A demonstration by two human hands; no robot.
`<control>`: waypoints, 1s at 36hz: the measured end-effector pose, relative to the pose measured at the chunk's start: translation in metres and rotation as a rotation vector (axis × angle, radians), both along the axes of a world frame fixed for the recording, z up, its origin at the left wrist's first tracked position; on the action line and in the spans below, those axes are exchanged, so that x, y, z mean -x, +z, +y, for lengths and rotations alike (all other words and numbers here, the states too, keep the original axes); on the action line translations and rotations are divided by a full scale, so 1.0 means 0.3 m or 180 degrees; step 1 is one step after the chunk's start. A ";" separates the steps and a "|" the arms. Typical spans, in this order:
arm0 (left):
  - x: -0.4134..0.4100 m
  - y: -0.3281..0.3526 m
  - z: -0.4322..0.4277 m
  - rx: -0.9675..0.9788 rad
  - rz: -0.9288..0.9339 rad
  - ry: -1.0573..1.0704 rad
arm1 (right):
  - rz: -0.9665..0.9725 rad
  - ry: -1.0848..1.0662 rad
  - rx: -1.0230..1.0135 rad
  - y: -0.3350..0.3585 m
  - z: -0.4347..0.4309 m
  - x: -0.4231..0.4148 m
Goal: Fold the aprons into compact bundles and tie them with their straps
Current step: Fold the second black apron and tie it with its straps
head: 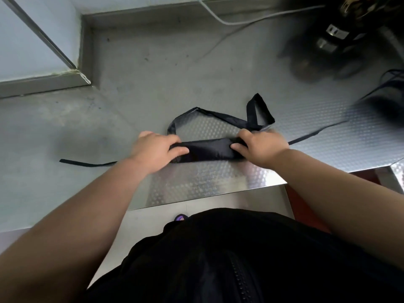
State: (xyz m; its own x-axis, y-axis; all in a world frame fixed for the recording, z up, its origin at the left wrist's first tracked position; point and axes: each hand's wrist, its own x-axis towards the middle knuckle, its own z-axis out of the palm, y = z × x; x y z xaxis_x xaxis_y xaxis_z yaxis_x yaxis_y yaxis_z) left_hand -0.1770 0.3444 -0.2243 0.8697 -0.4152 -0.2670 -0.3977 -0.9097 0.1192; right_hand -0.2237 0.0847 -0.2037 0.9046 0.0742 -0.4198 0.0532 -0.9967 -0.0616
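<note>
A person in a black top (218, 259) stood at a steel counter (196, 184) and held a black apron (207, 150), folded into a long, narrow bundle, by both of its ends. The apron lay flat on the dimpled metal, crosswise to the person and a little back from the counter's front edge. The left hand (156, 149) closed over the apron's left end, knuckles up, fingers curled down its far side and the thumb pressed along its near side. The right hand (260, 145) gripped the apron's right end in the same way, the thumb tucked against the near fold and the fingers wrapped over the top; how tightly either hand squeezed could not be told. Between the two hands the middle of the apron showed bare and smooth. One strap (87, 164) trailed from under the left wrist, flat on the counter to the left of the apron. A second strap (317, 133) ran out to the right of the apron from behind the right hand. Behind the apron a long strap loop (218, 115) lay on the metal, and a shorter loop (251, 112) stood up just beyond the right hand. Far behind the apron, a pale cable (218, 18) crossed the counter, beside blurred dark objects (328, 40) at the right.
</note>
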 end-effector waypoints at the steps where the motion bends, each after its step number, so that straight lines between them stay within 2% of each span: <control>1: -0.002 -0.002 -0.008 -0.0204 -0.0214 0.0065 | -0.0074 0.0072 0.0180 -0.009 0.007 -0.001; 4: 0.036 -0.039 -0.028 -0.0256 -0.0750 0.0382 | -0.0236 0.0408 0.0551 -0.031 0.041 0.020; 6: 0.081 -0.068 -0.043 0.0081 -0.1149 0.0671 | -0.0242 0.0595 0.0532 -0.038 0.064 0.046; 8: 0.139 -0.072 -0.067 0.0467 -0.1336 0.1336 | -0.0202 0.0616 0.0465 -0.049 0.073 0.073; 11: 0.203 -0.063 -0.106 0.1286 -0.0728 0.3041 | -0.0182 0.0494 0.0408 -0.070 0.069 0.095; 14: 0.209 -0.035 -0.144 0.2364 -0.0137 0.4481 | -0.0178 0.0468 0.0404 -0.072 0.072 0.097; 17: 0.156 -0.013 -0.171 0.3669 0.0547 0.5427 | -0.0117 0.0485 0.0363 -0.065 0.078 0.092; 19: 0.115 -0.003 -0.175 0.4344 0.1091 0.5630 | -0.0096 0.0506 0.0313 -0.062 0.081 0.089; 21: 0.084 -0.007 -0.167 0.4234 0.1407 0.5481 | -0.0070 0.0514 0.0266 -0.058 0.079 0.088; 25: 0.044 0.005 -0.155 0.4132 0.1393 0.5197 | -0.0072 0.0533 0.0187 -0.058 0.074 0.081; 26: 0.039 -0.003 -0.155 0.4149 0.1228 0.5059 | -0.0075 0.0529 0.0171 -0.060 0.071 0.081; 28: 0.038 -0.025 -0.151 0.4132 0.0507 0.4611 | -0.0097 0.0520 0.0140 -0.064 0.067 0.080; 30: 0.062 -0.046 -0.136 0.3292 -0.0358 0.3786 | -0.0139 0.0515 0.0134 -0.068 0.070 0.083; 32: 0.096 -0.073 -0.114 0.2171 -0.1099 0.2485 | -0.0173 0.0507 0.0130 -0.074 0.073 0.086; 34: 0.135 -0.102 -0.107 0.1603 -0.1390 0.1282 | -0.0229 0.0471 0.0101 -0.078 0.077 0.089; 36: 0.161 -0.117 -0.114 0.1207 -0.1365 0.0744 | -0.0438 0.0277 0.0023 -0.081 0.084 0.098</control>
State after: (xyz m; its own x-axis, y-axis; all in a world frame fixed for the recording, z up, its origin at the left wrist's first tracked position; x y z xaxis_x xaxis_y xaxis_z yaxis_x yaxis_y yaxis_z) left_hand -0.2252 0.3102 -0.2592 0.9463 -0.1982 0.2554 -0.2771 -0.9041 0.3252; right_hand -0.2531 0.1099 -0.2281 0.9438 0.1524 -0.2932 0.1469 -0.9883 -0.0406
